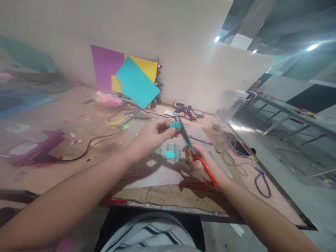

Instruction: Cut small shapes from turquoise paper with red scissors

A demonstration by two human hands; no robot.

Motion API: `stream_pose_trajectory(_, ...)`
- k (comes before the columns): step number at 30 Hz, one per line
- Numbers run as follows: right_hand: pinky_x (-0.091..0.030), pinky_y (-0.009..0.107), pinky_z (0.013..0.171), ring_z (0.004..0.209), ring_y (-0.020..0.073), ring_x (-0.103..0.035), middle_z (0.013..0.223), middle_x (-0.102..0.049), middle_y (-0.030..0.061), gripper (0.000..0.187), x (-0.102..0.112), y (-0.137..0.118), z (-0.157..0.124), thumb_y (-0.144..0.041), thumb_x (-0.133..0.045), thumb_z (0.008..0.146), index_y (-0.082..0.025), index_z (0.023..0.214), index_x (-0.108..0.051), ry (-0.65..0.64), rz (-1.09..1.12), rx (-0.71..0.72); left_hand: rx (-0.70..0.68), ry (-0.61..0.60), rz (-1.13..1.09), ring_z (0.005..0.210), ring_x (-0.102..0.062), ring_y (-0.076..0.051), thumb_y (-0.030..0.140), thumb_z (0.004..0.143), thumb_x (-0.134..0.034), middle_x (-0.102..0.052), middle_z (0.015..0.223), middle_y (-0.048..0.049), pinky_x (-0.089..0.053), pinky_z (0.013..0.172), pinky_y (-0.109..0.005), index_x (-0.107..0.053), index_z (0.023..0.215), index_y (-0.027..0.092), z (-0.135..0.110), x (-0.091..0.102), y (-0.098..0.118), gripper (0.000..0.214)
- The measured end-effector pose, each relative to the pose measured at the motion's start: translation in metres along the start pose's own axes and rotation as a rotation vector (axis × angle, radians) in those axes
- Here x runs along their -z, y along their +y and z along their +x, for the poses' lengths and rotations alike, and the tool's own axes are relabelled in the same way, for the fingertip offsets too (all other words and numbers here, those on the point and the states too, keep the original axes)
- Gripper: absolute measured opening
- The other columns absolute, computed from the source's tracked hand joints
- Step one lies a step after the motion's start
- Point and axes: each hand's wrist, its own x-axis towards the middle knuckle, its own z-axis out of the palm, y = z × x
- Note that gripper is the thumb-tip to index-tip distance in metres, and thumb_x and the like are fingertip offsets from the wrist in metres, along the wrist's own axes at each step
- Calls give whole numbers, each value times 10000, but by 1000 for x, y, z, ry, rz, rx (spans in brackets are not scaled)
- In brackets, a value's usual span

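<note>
The left hand [154, 134] is closed in a pinch, thumb and fingertips gripping a small teal paper piece [175, 125] above the middle of the bench [91, 154]; the right hand [196, 157], at 4 o'clock from it, is wrapped around the orange handles of the scissors [185, 134]. The scissors' long axis runs from 5 o'clock to 11 o'clock, handles low and near the body, blades pointing up and away toward 11 o'clock; the blades meet the paper piece at its right edge, though whether they are parted or closed is hard to tell. A second teal scrap [169, 154] lies flat on the bench between the two wrists, on a pale sheet with teal lettering.

At 11 o'clock from the hands, coloured paper sheets [136, 80] lean against the wall; a glue gun [186, 111] lies at 12 o'clock; a black cable [86, 150] trails off toward 9 o'clock; a purple cord [262, 182] loops at 4 o'clock near the bench edge.
</note>
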Motion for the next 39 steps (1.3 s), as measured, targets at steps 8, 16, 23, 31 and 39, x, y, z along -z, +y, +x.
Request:
stream_pose_trajectory(8, -283, 297, 587, 664, 150, -343, 772, -432, -29, 727, -1, -1, 0, -844, -672, 739, -216, 1089, -569, -8, 21, -17, 6, 15, 29, 821, -720, -180, 433, 875, -724, -775, 863, -63, -556, 789, -309, -648, 807, 172, 0, 1, 5, 281)
stream_pose_trajectory(16, -292, 278, 567, 656, 139, -353, 760, -448, -32, 731, -1, -1, 0, -834, -695, 731, -204, 1087, -597, 11, 37, 3, -10, 8, 22, 849, -725, -180, 406, 894, -709, -772, 872, -58, -551, 813, -310, -635, 809, 171, -1, 1, 1, 261)
stream_pose_trajectory(23, -274, 273, 557, 646, 135, -341, 747, -442, -35, 772, -1, -1, 1, -867, -708, 678, -200, 1050, -600, 28, 34, -17, -18, 4, 20, 843, -718, -178, 441, 888, -725, -767, 869, -56, -551, 816, -308, -630, 805, 176, 1, 1, 1, 293)
stream_pose_trajectory(31, -265, 271, 549, 637, 130, -323, 751, -435, -43, 794, 1, 0, 1, -886, -683, 679, -200, 1067, -584, 13, 36, -26, -6, 7, 45, 832, -711, -184, 489, 874, -735, -764, 864, -62, -546, 804, -313, -632, 806, 174, 1, 3, 4, 338)
stream_pose_trajectory(39, -278, 274, 568, 663, 141, -354, 771, -432, -34, 710, 0, -2, 0, -803, -732, 709, -204, 1059, -579, 17, 13, -55, -22, 15, 49, 814, -692, -150, 458, 908, -717, -751, 861, -31, -527, 786, -278, -641, 816, 179, 1, 7, 1, 303)
